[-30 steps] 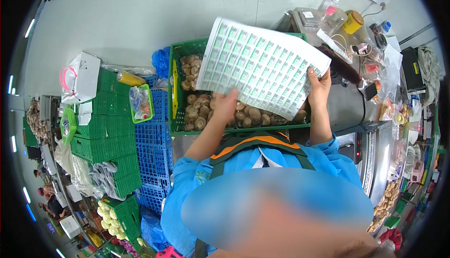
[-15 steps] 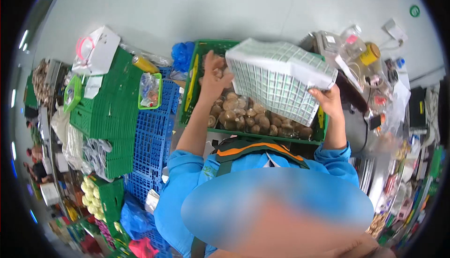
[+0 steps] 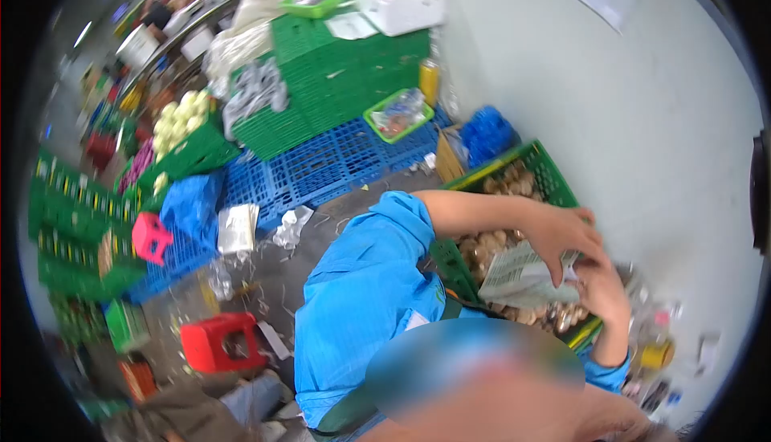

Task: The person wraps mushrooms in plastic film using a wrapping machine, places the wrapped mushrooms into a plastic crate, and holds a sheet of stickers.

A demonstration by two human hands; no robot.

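A stack of printed label sheets [image 3: 520, 279] with a grid pattern is bent over the green crate [image 3: 554, 171]. My right hand [image 3: 601, 288] grips the sheets at their right edge. My left hand [image 3: 562, 237] reaches across from the left, its thumb lying over the sheets and its fingertips meeting my right hand; the fingers are partly blurred. Below the sheets, clear-wrapped packs of brown mushrooms [image 3: 514, 181] fill the crate, showing on both sides of my arm. The sheets hide the crate's middle.
Stacked green crates [image 3: 345, 73] stand on a blue pallet [image 3: 297, 173] beyond my left arm. A blue plastic bag [image 3: 487, 135] lies by the mushroom crate. A red stool [image 3: 221, 344] is on the littered floor. Jars and small items [image 3: 657, 354] sit at the right.
The view has turned to the left. My left hand has left the mushrooms and come over to the label sheets beside my right hand. The sheets are now lower and more bent.
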